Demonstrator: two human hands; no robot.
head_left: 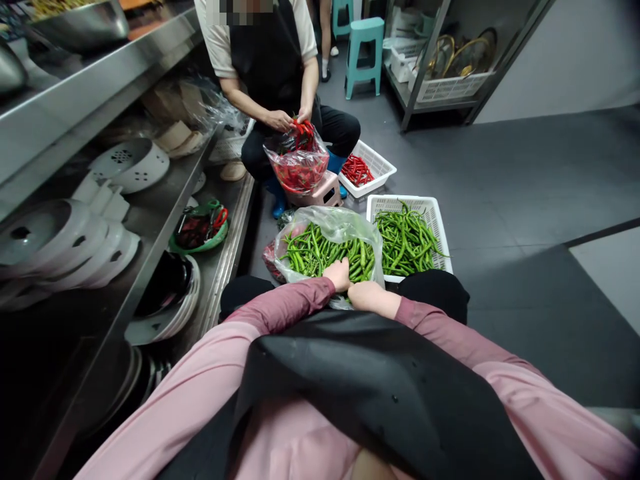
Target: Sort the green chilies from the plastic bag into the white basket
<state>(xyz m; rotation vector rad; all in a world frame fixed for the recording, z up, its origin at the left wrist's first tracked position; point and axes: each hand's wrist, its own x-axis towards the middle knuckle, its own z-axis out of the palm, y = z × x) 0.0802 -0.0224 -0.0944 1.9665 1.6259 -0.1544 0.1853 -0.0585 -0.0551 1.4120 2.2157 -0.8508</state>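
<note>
Black apron (395, 380) cloth lies nearest; at left, a white perforated bowl (145, 175) sits on a metal shelf (167, 227). Next comes a green bowl (214, 241), then a clear bag (345, 225) of green chillies (320, 248) between the knees. Left hand (337, 275) and right hand (371, 297) are close together at its near edge, fingers curled, any grip impossible to tell; rightmost, a white basket (442, 230) holds more chillies

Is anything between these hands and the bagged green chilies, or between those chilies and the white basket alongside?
Nothing visible blocks the left hand or right hand from the green chilies; the side of the plastic bag stands between these and the white basket.
</note>
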